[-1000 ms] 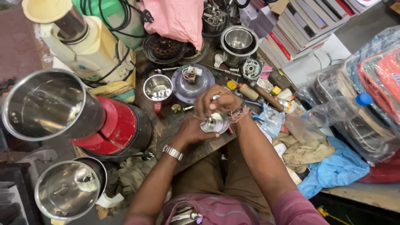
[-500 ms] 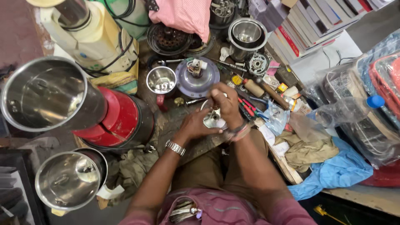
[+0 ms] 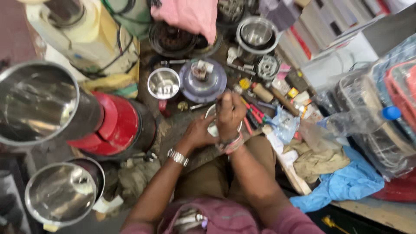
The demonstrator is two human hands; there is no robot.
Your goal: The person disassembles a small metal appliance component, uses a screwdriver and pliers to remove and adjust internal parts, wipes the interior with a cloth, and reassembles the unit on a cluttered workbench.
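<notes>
Both my hands meet over a small round shiny metal part [image 3: 212, 128] on a cluttered workbench. My left hand [image 3: 198, 132], with a metal watch at the wrist, cups the part from the left. My right hand [image 3: 229, 112], with red bands at the wrist, closes over the part from above and hides most of it. Just beyond my hands lie a grey round disc with a small motor piece [image 3: 203, 80] and a small steel cup [image 3: 163, 83].
Large steel jar [image 3: 37, 102] on a red base [image 3: 117, 125] at left; a second steel jar [image 3: 60, 195] lower left. Steel bowl [image 3: 257, 34] at the back. Red-handled tools [image 3: 255, 115], blue cloth [image 3: 342, 186] and plastic-wrapped items [image 3: 372, 108] at right.
My right hand has shifted from beside the metal part to on top of it, covering it more. The view has drifted slightly, with the bench items sliding down in the frame.
</notes>
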